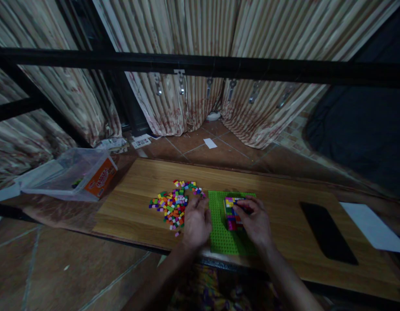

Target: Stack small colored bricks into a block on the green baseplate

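A green studded baseplate (217, 235) lies on the wooden table, carrying a low block of multicoloured toy bricks (232, 222). My right hand (256, 218) is over the right side of that block, thumb and fingers pinched around a small dark red brick (247, 208). Part of the block is hidden beneath these fingers. Left of the baseplate spreads a loose pile of small coloured bricks (174, 207). My left hand (197, 222) rests at the pile's right edge, fingers curled together; whatever they may hold is hidden.
A black flat slab (329, 233) and a white sheet (375, 226) lie to the right on the wooden table (128, 203). A clear plastic box (70, 177) with an orange label stands off the left end. Across the view runs a dark metal bar (200, 65) with hanging clips, before striped curtains.
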Tool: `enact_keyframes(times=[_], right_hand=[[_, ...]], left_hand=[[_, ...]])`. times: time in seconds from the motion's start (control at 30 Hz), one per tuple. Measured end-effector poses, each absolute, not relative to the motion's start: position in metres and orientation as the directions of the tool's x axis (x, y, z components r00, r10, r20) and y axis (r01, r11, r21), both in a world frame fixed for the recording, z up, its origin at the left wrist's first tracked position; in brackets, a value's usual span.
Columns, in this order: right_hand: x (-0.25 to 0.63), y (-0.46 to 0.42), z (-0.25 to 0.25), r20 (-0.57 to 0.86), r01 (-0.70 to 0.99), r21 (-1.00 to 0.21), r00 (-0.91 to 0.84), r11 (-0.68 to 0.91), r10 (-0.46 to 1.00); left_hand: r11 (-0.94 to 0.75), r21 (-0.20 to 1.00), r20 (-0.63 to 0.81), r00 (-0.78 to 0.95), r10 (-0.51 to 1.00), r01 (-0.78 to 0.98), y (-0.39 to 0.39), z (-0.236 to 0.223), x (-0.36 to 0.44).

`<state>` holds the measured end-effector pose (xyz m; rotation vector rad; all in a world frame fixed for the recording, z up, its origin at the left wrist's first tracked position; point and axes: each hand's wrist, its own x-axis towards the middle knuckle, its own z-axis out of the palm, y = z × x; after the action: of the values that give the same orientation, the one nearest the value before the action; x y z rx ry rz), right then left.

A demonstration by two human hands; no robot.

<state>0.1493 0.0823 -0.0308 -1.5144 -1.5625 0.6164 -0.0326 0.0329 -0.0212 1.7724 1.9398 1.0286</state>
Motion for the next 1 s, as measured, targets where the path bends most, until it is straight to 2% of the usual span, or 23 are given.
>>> enact_keyframes(times=[0.1, 0.27, 0.47, 0.67, 0.77, 0.83, 0.87, 0.93, 1.0], right_hand=[[0.151, 0.077, -0.031, 0.283, 0.542, -0.823, 0.130, 0.171, 0.950], [0.153, 0.067, -0.026, 0.413, 0.578, -0.774, 0.149, 0.260, 0.898], [0.158, 0.053, -0.018, 0.425, 0.519, -0.805, 0.165, 0.288, 0.890], [0.150, 0.045, -0.015, 0.408, 0.493, -0.818, 0.132, 0.297, 0.904], [0.139, 0.041, -0.012, 0.427, 0.511, -0.795, 0.088, 0.327, 0.900], [0.131, 0.038, -0.008, 0.430, 0.505, -0.789, 0.048, 0.350, 0.901], [0.127, 0.037, -0.006, 0.423, 0.491, -0.795, 0.026, 0.358, 0.906], [0.119, 0.035, 0.000, 0.392, 0.440, -0.823, -0.018, 0.359, 0.920], [0.112, 0.033, 0.006, 0.364, 0.380, -0.854, -0.052, 0.356, 0.930]], left_hand=[[0.001, 0.566, 0.246, -0.170, 0.954, 0.825, 0.045, -0.016, -0.052], [0.007, 0.400, 0.187, -0.089, 0.978, 0.916, 0.061, -0.010, -0.053], [-0.018, 0.335, 0.156, -0.037, 0.987, 0.942, 0.068, -0.013, -0.048], [-0.064, 0.292, 0.234, -0.006, 0.972, 0.954, 0.062, -0.017, -0.052], [-0.056, 0.412, 0.278, -0.067, 0.958, 0.909, 0.057, -0.012, -0.056], [-0.053, 0.609, 0.271, -0.145, 0.952, 0.791, 0.054, -0.007, -0.059], [-0.050, 0.736, 0.239, -0.190, 0.952, 0.675, 0.052, -0.004, -0.060], [-0.024, 0.947, 0.104, -0.235, 0.966, 0.320, 0.047, 0.003, -0.059], [0.036, 0.997, -0.048, -0.194, 0.980, -0.069, 0.041, 0.011, -0.056]])
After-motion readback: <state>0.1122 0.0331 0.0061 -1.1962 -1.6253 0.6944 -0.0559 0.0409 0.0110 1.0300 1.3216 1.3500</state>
